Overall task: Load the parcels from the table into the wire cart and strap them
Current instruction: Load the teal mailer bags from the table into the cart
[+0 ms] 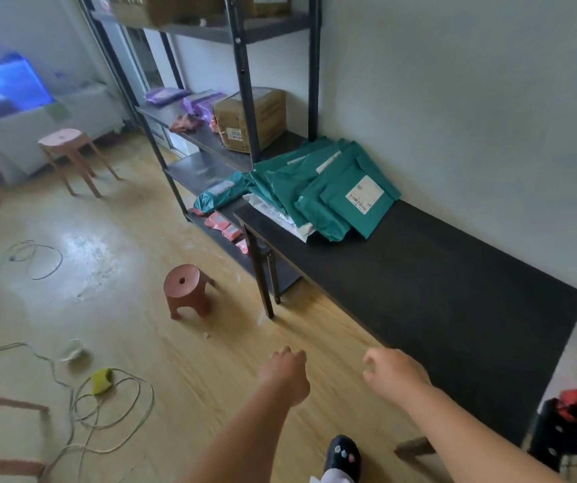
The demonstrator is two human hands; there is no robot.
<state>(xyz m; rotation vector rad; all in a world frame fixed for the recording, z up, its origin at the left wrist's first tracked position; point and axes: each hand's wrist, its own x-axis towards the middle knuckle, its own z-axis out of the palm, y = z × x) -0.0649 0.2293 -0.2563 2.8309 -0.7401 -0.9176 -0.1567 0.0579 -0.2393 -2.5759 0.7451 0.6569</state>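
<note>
Hands empty: left hand [285, 374] fisted, right hand [393, 373] loosely curled; teal parcels [318, 190] piled on table [419, 291].

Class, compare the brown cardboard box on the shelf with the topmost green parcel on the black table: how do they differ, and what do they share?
The cardboard box is brown and blocky; the green parcel is a flat plastic bag. The cardboard box stands on the shelf; the green parcel lies atop others on the table. Both carry a white label.
</note>
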